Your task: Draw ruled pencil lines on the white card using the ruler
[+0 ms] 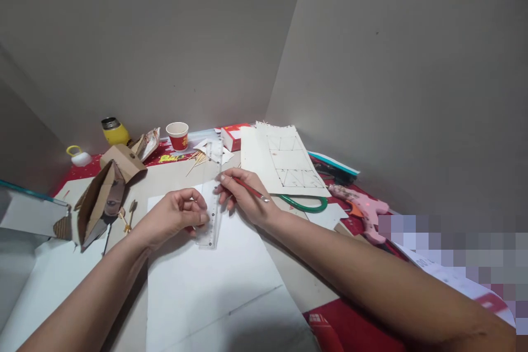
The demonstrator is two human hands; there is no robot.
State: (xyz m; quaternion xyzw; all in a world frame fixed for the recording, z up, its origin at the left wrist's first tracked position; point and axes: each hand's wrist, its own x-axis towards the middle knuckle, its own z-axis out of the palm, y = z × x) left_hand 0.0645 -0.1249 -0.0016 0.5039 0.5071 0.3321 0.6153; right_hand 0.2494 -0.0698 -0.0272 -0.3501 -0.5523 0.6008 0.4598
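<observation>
A clear plastic ruler (210, 220) lies lengthwise on a white sheet of paper (214, 280) in the middle of the table. My left hand (175, 215) rests on the ruler's left edge, its fingers curled and pressing on it. My right hand (243, 195) is beside the ruler's upper right edge, closed round a red pencil (252, 191) whose tip points toward the ruler.
A folded cardboard model (101, 198) stands to the left. At the back are a yellow flask (114, 131), a red paper cup (177, 135) and a red box (231, 135). On the right lie a drawn-on board (284, 162), green-handled scissors (307, 204) and a pink glue gun (365, 212).
</observation>
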